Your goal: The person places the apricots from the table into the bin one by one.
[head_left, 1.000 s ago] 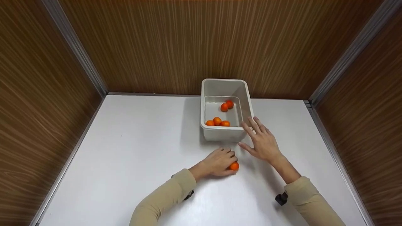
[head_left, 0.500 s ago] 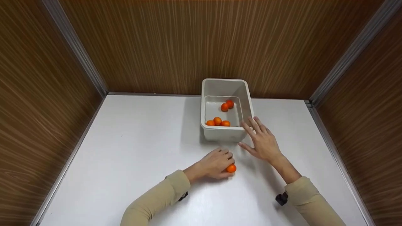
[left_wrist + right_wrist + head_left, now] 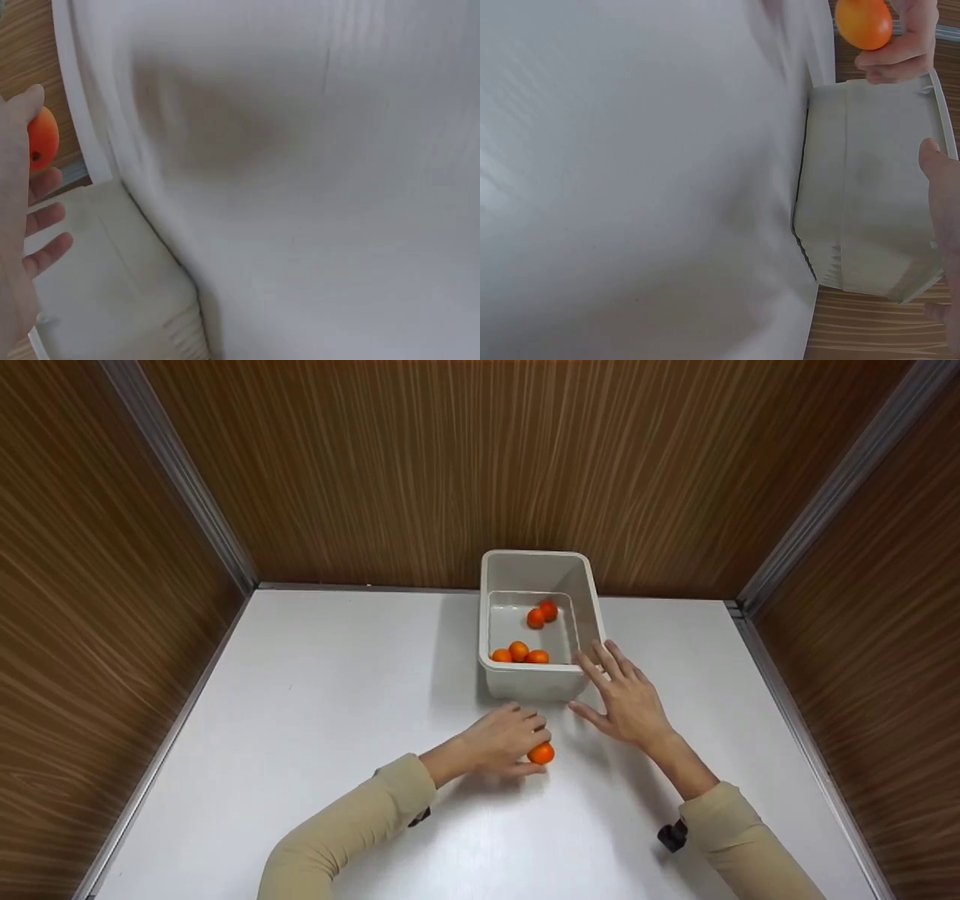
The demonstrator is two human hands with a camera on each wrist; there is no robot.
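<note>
Left hand (image 3: pixel 501 737) has its fingers curled round a small round orange fruit (image 3: pixel 541 753) on the white tabletop (image 3: pixel 315 720), at 6 o'clock from the white rectangular plastic bin (image 3: pixel 534 679). Right hand (image 3: pixel 628 699) rests flat, fingers spread, fingertips touching the bin's 4 o'clock corner.

Left hand (image 3: pixel 501 739) curls its fingers in a pinch, forearm stretched forward in a beige sleeve. Right hand (image 3: pixel 627 699) lies flat, fingers straight and spread.

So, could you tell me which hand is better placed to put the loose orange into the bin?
Left: the left hand already grips the orange, while the right hand rests open against the bin.
</note>
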